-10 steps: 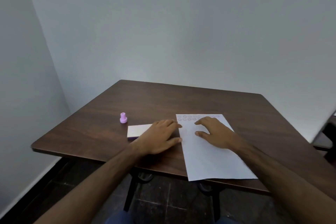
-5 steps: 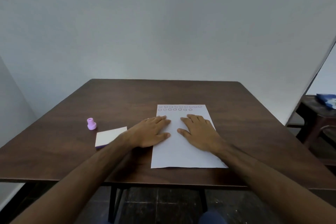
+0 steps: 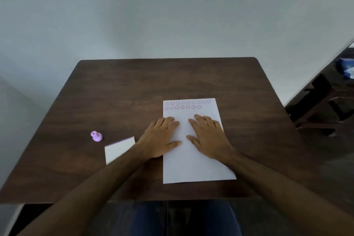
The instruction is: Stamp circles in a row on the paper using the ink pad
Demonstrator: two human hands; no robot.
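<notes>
Two hands, left hand [image 3: 160, 138] and right hand [image 3: 207, 136], spread flat on one paper [image 3: 193, 168] beside one stamp [image 3: 96, 136], one ink pad [image 3: 118, 149].

Bare forearms, no sleeves or rings; dark blue trousers [image 3: 187, 218] below.

Dark wood table [image 3: 134, 90]: white paper [image 3: 199, 166] (two circle rows up top), pink stamp [image 3: 96, 136], white ink pad [image 3: 118, 149] beside it, both hands flat.
</notes>
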